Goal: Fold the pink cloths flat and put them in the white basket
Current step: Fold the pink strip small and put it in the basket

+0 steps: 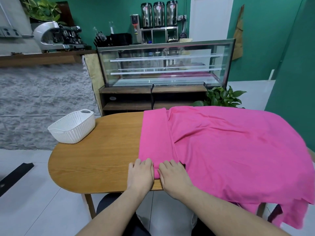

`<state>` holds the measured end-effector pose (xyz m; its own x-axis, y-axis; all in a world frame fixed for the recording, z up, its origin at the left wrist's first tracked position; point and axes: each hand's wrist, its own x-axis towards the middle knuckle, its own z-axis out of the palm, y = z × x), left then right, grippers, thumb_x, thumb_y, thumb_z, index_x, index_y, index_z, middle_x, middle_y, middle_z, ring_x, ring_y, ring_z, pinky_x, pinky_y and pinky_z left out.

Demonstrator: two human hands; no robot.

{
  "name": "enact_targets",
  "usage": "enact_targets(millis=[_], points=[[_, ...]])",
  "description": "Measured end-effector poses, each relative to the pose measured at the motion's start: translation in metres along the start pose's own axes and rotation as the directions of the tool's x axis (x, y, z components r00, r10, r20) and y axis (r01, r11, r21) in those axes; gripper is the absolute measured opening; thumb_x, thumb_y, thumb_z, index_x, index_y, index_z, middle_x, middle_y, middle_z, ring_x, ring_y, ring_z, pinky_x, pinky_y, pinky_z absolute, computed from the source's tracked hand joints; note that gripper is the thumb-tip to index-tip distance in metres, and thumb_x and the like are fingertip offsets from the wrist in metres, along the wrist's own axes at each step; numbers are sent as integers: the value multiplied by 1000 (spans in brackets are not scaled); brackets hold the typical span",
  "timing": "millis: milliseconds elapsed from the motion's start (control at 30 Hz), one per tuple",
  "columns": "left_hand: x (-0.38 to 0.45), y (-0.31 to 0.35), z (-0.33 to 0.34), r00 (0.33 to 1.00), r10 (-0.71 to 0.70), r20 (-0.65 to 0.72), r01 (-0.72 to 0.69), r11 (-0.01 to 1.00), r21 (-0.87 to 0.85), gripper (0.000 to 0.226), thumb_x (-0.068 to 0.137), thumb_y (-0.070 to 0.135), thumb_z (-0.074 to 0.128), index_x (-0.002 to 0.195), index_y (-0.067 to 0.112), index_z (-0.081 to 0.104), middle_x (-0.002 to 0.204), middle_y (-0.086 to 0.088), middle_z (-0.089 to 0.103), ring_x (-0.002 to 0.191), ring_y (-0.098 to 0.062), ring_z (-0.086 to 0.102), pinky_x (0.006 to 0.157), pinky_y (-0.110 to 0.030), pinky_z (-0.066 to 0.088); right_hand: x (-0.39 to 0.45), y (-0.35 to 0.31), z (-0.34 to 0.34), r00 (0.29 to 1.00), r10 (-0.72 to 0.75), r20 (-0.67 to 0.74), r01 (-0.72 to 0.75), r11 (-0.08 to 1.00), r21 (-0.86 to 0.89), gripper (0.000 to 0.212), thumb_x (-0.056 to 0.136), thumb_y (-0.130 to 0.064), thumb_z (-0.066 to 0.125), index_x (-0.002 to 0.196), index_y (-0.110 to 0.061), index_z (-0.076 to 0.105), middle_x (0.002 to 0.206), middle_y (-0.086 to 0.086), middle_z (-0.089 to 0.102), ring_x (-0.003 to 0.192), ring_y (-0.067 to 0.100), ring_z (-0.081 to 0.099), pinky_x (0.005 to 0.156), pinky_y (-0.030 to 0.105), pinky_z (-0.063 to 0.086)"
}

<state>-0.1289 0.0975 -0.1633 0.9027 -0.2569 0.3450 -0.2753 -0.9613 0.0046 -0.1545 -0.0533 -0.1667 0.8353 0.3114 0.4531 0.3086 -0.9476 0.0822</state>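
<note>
Cloth [230,150] covers the table's [95,159] right end. My left hand [140,174] and right hand [173,176] press its near-edge fold, fingers straight. Basket [72,127] sits at the far left corner.

I can't read a single word, number or brand from here. The three steel drink urns [159,14] far beyond where my hands [140,174] press the pink cloth [230,150] each carry a round red-and-white sticker, but its print is too small and blurred for me to make out. The pale oval badge [112,98] on the dark wooden shelf unit under the glass case, also well past my hands, is just as unreadable.
</note>
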Motion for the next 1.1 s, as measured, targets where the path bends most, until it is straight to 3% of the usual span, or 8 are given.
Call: enact_targets(millis=[200, 333, 433, 500, 600, 800, 933, 1100], points=[[-2, -12, 5, 990, 121, -68, -135, 955, -265, 26, 105, 32, 33, 82, 22, 36, 77, 0, 47, 68, -22, 40, 65, -36, 31, 7, 6, 2, 999, -31, 37, 29, 998, 47, 24, 94, -25, 37, 75, -18, 50, 63, 0, 48, 42, 22, 47, 42, 33, 27], [-9, -22, 9, 943, 276, -185, -307, 938, -163, 29, 102, 33, 35, 78, 19, 45, 79, 2, 44, 67, -19, 43, 63, -35, 39, 11, 7, -1, 993, 26, 119, -45, 985, 164, 34, 98, -34, 22, 88, -15, 49, 65, 5, 56, 49, 28, 58, 41, 35, 30], [-5, -18, 1, 961, 229, -152, -244, 966, -90, 29, 93, 29, 43, 66, 20, 46, 66, 0, 45, 59, -24, 46, 53, -39, 36, 13, 2, 0, 993, 63, 103, -84, 973, 214, 50, 96, -47, 10, 96, -14, 48, 77, 8, 64, 70, 31, 64, 56, 39, 37], [-1, -15, -3, 978, 199, -63, -207, 966, -157, 28, 91, 30, 40, 64, 19, 43, 63, -2, 46, 56, -26, 48, 51, -39, 41, 12, 0, -3, 995, 73, 72, -85, 980, 181, 45, 98, -46, 19, 89, -16, 51, 80, 5, 62, 74, 29, 61, 61, 41, 42], [6, -11, -5, 993, 62, 102, -25, 944, -328, 35, 98, 34, 39, 66, 20, 35, 67, 1, 46, 68, -28, 46, 65, -38, 38, 7, 0, -2, 997, 68, -22, -69, 997, -29, 36, 98, -39, 36, 80, -17, 58, 81, 3, 58, 75, 26, 54, 66, 43, 45], [21, -7, -11, 961, -65, 269, 153, 935, -321, 31, 100, 31, 44, 74, 14, 47, 88, -15, 66, 84, -36, 58, 72, -37, 40, -2, 1, 8, 993, 15, -119, -18, 1000, -23, 28, 99, -33, 38, 80, -18, 54, 76, 3, 55, 69, 25, 49, 65, 41, 41], [7, -6, -8, 997, 23, 77, 3, 948, -317, 34, 104, 36, 39, 73, 20, 37, 74, -1, 50, 72, -28, 50, 64, -37, 32, 5, 4, 9, 1000, 18, 5, -19, 999, 36, 30, 99, -30, 34, 80, -17, 54, 70, 3, 55, 61, 25, 52, 58, 41, 40], [-15, -10, -2, 956, 237, -170, -247, 968, -36, 27, 99, 29, 42, 74, 22, 46, 71, 2, 47, 66, -22, 45, 60, -38, 35, 13, 4, 7, 997, 20, 78, -29, 993, 115, 38, 97, -34, 15, 90, -17, 48, 70, 4, 58, 56, 29, 60, 49, 38, 27]])
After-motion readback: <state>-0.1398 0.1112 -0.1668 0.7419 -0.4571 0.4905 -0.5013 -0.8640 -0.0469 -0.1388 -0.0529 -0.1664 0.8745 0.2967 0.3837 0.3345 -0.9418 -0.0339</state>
